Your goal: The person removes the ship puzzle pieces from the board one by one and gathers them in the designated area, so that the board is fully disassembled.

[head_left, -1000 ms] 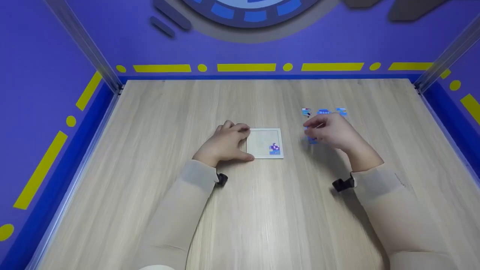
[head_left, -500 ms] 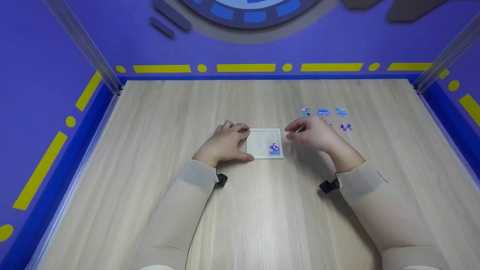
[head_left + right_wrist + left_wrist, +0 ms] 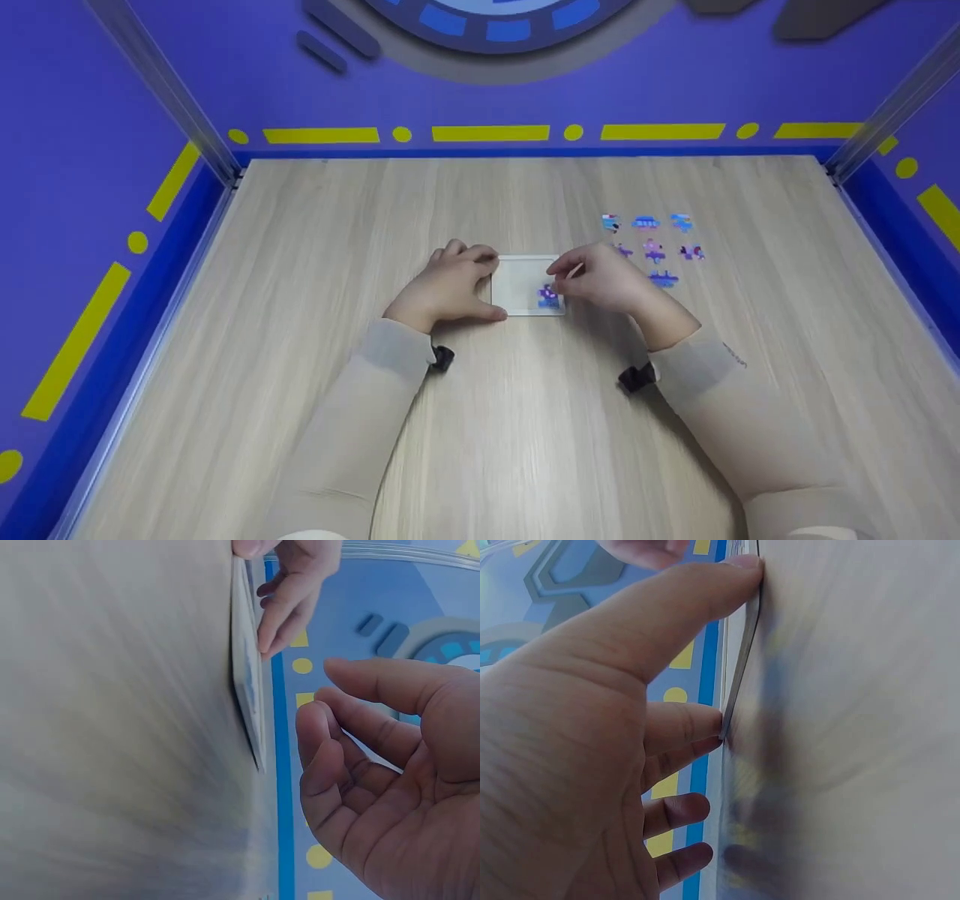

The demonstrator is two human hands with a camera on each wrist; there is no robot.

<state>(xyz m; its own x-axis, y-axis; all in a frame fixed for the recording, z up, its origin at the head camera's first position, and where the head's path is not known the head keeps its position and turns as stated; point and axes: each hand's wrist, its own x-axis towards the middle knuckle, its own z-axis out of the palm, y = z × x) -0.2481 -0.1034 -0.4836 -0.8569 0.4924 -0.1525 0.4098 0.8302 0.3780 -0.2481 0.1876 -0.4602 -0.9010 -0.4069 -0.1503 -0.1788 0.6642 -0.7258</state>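
A shallow white tray (image 3: 517, 285) lies on the wooden table, with a purple-and-blue jigsaw piece (image 3: 548, 297) in its near right corner. My left hand (image 3: 448, 286) spreads its thumb and fingers along the tray's left edge. In the left wrist view, the thumb (image 3: 744, 562) touches one corner of the tray. My right hand (image 3: 600, 279) hangs over the tray's right edge, thumb and forefinger bent toward each other beside the jigsaw piece. A small gap shows between those tips in the right wrist view; I cannot tell whether a piece is pinched there.
Several loose jigsaw pieces, among them a blue one (image 3: 645, 223) and a pink one (image 3: 654, 250), lie in rows right of the tray. A purple-blue piece (image 3: 664, 279) sits nearest my right wrist. Blue-purple panels (image 3: 487, 97) wall in the table (image 3: 480, 420).
My right hand has moved left from over the loose jigsaw pieces to the tray's right edge, uncovering several of them. My left hand has stayed at the tray.
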